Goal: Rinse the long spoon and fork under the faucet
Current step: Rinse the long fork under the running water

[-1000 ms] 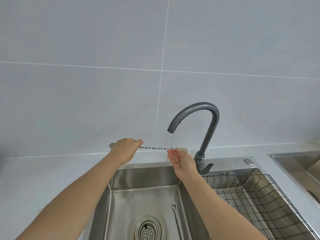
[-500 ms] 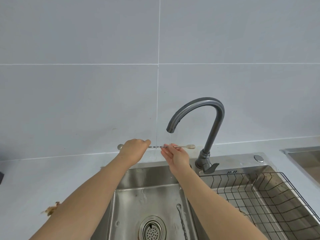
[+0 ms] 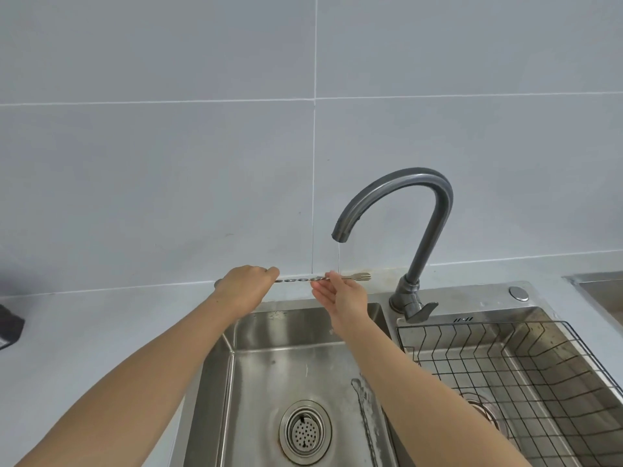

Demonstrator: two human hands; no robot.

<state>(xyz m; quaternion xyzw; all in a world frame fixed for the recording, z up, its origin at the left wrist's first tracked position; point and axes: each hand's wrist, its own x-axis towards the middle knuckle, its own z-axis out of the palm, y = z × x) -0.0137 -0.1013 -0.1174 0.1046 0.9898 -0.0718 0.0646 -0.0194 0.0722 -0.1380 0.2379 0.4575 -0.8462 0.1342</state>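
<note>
Grey tiled wall (image 3: 168, 163), steel sink (image 3: 303, 326); left grip (image 3: 244, 291) tight around fork (image 3: 296, 280), right grip (image 3: 344, 296) loose against it.

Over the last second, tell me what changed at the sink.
The right hand slid left along the long twisted steel fork, off the tines, which now stick out clear to its right; its fingers touch the shaft under the thin stream. Unchanged: the left hand grips the handle end, the grey curved faucet runs, and the long steel spoon lies in the steel sink.
</note>
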